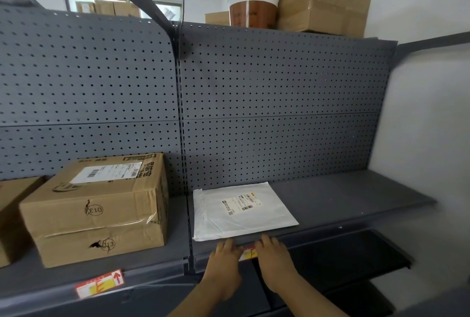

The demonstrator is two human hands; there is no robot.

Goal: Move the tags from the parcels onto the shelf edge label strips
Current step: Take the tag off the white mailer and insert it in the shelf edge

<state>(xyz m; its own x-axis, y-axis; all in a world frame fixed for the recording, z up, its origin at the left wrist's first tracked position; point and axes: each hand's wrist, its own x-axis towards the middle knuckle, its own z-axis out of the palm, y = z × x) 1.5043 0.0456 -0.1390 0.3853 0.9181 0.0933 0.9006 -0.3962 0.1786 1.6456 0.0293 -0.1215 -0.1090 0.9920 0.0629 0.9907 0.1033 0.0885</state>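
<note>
A flat white mailer parcel [241, 211] lies on the right grey shelf, bearing a shipping label. Just below its front edge, a red, white and yellow tag [248, 252] sits on the shelf edge label strip [318, 234]. My left hand [225, 259] presses the tag's left end and my right hand [276, 257] presses its right end, fingers flat against the strip. A second tag of the same kind [100, 284] is on the left shelf's edge strip, below a cardboard box parcel [98, 208] marked 013.
Another cardboard box [12, 215] stands at the far left. A grey pegboard back panel [254, 113] rises behind the shelves. Boxes [325, 3] and a plastic tub [253, 8] sit on top. A dark lower shelf [343, 253] juts out at right.
</note>
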